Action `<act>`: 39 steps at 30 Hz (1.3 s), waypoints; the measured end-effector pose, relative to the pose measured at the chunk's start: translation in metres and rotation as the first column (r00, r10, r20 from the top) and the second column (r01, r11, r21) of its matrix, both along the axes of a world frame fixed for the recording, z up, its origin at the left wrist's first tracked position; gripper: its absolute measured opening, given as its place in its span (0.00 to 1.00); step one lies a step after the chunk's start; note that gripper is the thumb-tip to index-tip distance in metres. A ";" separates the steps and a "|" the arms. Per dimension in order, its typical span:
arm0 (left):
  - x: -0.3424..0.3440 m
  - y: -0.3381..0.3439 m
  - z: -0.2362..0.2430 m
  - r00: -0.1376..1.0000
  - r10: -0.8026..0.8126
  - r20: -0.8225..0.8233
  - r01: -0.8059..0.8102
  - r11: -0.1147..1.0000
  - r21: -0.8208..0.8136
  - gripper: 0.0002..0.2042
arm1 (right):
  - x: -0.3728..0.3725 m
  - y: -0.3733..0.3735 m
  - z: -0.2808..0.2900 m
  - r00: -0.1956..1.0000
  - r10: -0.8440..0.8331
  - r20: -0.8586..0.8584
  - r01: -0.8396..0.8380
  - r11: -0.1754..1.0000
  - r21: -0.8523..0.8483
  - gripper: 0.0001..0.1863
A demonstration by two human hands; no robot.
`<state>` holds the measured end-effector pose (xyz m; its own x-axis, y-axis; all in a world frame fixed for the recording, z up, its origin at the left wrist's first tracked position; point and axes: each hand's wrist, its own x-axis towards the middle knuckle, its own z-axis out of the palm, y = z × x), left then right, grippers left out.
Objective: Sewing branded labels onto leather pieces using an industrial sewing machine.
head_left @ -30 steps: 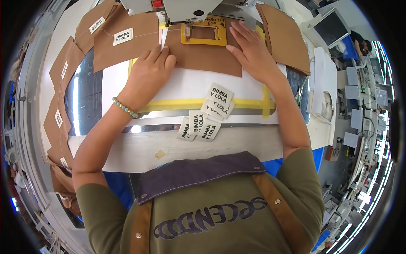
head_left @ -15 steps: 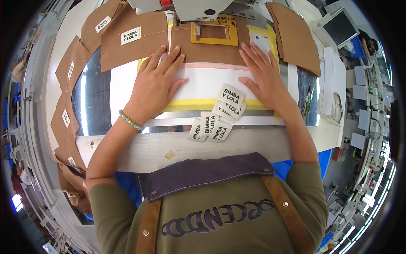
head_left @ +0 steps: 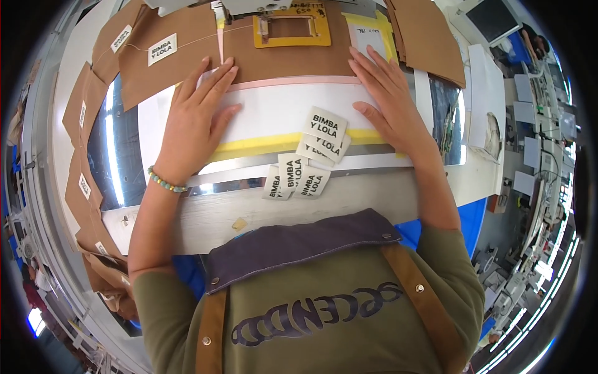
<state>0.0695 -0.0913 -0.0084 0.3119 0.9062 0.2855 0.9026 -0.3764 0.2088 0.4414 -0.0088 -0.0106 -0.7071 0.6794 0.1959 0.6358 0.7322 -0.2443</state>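
My left hand (head_left: 198, 118) lies flat, fingers stretched, on a white sheet (head_left: 280, 109), its fingertips at the near edge of a brown panel (head_left: 187, 71). Flat too, my right hand (head_left: 389, 93) rests at the right end of a second brown panel (head_left: 293, 65), fingertips on a small white paper (head_left: 361, 37) edged with yellow tape. Neither hand grips anything. Between the hands, a yellow rectangular frame (head_left: 293, 43) sits on the second panel under the sewing machine head. Nearer me, several white printed labels (head_left: 326, 124) lie overlapping, some across a yellow tape strip (head_left: 261, 144).
The sewing machine (head_left: 180, 5) is cut off at the top edge. Brown pieces with labels (head_left: 84, 187) hang in a chain down the left, joined by thread. More brown panels (head_left: 436, 56) are stacked at right, near a monitor (head_left: 488, 25) and a white box (head_left: 483, 106).
The whole view has shifted, so the table contents sit further left and higher. My right hand has slid slightly right over the work; my left hand stays flat in about the same place.
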 end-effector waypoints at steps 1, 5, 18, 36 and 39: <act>-0.002 0.000 -0.001 1.000 -0.008 0.007 0.008 1.000 -0.003 0.27 | -0.001 0.002 0.000 1.000 0.023 -0.014 -0.023 1.000 0.006 0.37; -0.002 0.000 -0.003 0.999 -0.033 -0.029 0.032 0.999 -0.027 0.30 | 0.005 0.008 -0.004 0.997 0.082 0.001 -0.082 0.997 -0.015 0.36; 0.001 0.000 -0.002 0.998 -0.030 -0.062 0.027 0.998 -0.058 0.27 | 0.000 0.003 -0.007 0.999 0.043 -0.032 -0.042 0.999 0.035 0.34; -0.001 -0.001 -0.004 0.998 -0.064 0.008 0.064 0.998 -0.011 0.23 | 0.001 0.001 -0.006 0.998 0.059 0.022 -0.060 0.997 0.040 0.29; -0.002 -0.001 -0.004 0.998 -0.062 0.025 0.061 0.998 0.021 0.22 | 0.001 0.003 -0.009 0.997 0.081 0.004 -0.081 0.995 0.057 0.29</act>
